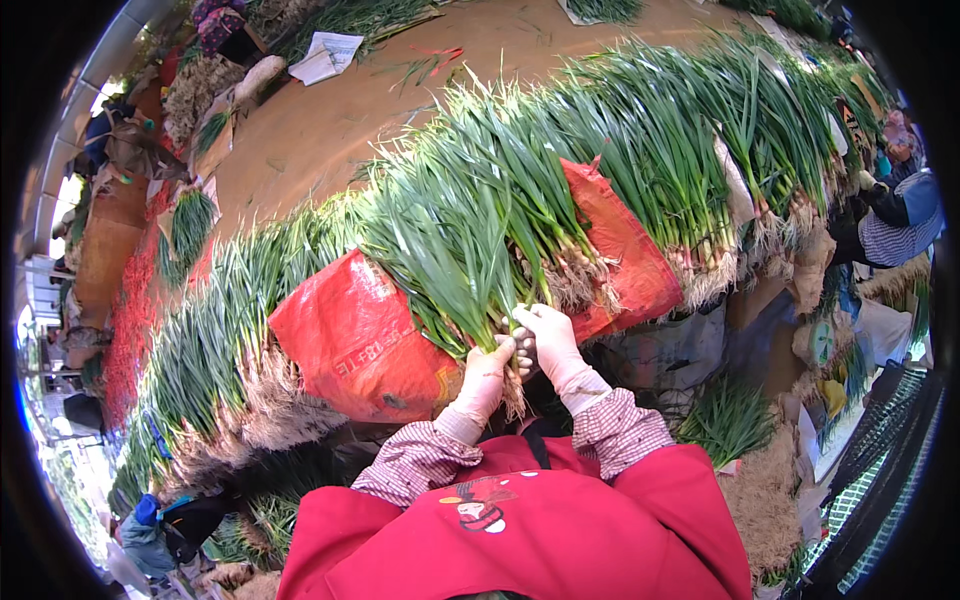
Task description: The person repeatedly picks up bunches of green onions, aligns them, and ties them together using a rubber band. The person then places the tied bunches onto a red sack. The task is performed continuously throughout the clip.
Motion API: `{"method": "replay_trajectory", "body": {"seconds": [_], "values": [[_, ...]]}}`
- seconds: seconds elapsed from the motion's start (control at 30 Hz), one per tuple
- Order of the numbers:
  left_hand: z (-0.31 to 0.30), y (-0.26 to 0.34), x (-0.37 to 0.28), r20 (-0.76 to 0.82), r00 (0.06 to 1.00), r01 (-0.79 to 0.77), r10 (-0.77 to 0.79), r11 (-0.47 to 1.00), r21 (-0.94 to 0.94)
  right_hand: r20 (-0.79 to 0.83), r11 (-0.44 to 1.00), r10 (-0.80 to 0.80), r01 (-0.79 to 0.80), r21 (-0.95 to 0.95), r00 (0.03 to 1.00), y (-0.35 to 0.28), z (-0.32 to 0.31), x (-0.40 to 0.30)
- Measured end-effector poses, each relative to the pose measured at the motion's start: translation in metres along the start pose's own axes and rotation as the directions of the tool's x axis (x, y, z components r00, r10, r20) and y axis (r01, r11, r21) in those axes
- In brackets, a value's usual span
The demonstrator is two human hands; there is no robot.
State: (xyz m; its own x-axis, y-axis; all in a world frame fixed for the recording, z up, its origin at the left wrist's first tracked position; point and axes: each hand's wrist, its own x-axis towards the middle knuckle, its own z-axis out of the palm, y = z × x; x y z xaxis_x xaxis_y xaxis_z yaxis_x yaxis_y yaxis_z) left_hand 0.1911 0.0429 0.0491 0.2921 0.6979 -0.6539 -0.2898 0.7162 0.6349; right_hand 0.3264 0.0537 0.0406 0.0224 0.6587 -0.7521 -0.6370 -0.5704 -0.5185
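Note:
My left hand [481, 381], in a thin pale glove, is closed around the lower stems of a bunch of green garlic plants [457, 270]. Their long flat leaves fan out away from me, and pale roots [514, 394] hang below the fist. Close beside it, my right hand [553, 341], gloved too, pinches a stalk at the bunch's right side between thumb and fingertips. Under the bunch lies a red woven plastic sack [367, 337] bearing writing. A smaller pile of green garlic [574, 281] rests on the sack's right part [637, 259], roots towards me.
Long rows of green garlic [660, 157] run to both sides, roots facing me. Brown floor [300, 142] lies beyond. More plants [727, 424] and a root heap [765, 487] are at my right. Other people [904, 217] sit at the right and lower left [161, 532].

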Motion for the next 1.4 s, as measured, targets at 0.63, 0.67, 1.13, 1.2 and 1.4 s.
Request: {"method": "replay_trajectory", "body": {"seconds": [0.63,0.67,1.13,1.2,1.4], "values": [[-0.02,0.021,0.013,0.114,0.993,0.03,-0.012,0.987,-0.155,0.283,0.024,-0.444,0.327,-0.945,0.85,-0.017,-0.016,-0.016],[-0.025,0.021,0.011,0.182,0.978,0.087,-0.098,0.994,0.071,0.321,-0.12,-0.438,0.299,-0.947,0.84,-0.007,-0.007,-0.037],[-0.047,0.072,-0.042,0.277,0.921,-0.176,0.274,0.928,-0.329,0.315,-0.216,-0.893,0.308,-0.927,0.322,-0.081,-0.081,0.049],[-0.044,0.073,-0.03,0.399,0.913,0.097,0.089,0.901,-0.423,0.208,-0.218,-0.668,0.079,-0.973,0.715,-0.104,-0.066,0.072],[-0.041,0.039,0.003,0.283,0.93,0.314,-0.232,0.905,-0.288,0.39,-0.211,-0.715,0.353,-0.912,0.58,-0.065,-0.025,0.004]]}}
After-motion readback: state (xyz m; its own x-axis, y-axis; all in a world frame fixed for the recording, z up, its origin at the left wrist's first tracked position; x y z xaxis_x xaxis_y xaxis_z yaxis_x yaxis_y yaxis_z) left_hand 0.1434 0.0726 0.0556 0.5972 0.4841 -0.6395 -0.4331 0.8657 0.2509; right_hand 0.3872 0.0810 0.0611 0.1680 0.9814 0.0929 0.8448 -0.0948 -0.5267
